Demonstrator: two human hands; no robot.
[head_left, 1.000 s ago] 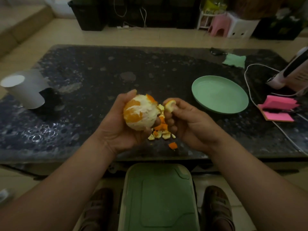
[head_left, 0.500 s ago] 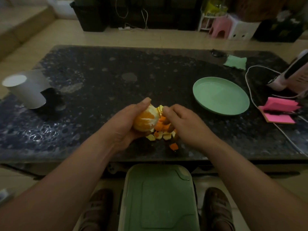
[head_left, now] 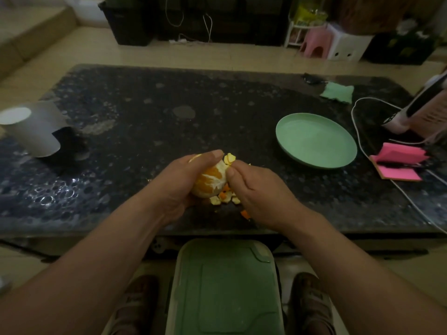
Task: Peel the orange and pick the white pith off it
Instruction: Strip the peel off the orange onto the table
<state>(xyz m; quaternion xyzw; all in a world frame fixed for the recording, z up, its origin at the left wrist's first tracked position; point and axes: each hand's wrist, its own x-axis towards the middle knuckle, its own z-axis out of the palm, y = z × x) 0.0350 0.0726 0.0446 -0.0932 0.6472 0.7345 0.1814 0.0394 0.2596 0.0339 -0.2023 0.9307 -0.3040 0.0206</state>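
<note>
The orange [head_left: 211,181], mostly peeled with patches of white pith, sits in my left hand [head_left: 183,182] just above the dark table near its front edge. My left fingers curl over its top. My right hand [head_left: 256,187] presses against the orange's right side, thumb and fingers pinching at a flap of peel [head_left: 229,158] at the top. A small heap of peel pieces [head_left: 225,198] lies on the table under and between my hands.
A green plate [head_left: 316,140] stands to the right. Pink sticky notes [head_left: 399,163], a white cable and a device are at the far right. A white paper roll [head_left: 31,128] lies at the left. A green bin lid [head_left: 225,286] is below the table edge.
Both hands have lowered the orange toward the table. My left hand has turned it, and my right hand has moved from holding a loose piece to pinching at the orange's top.
</note>
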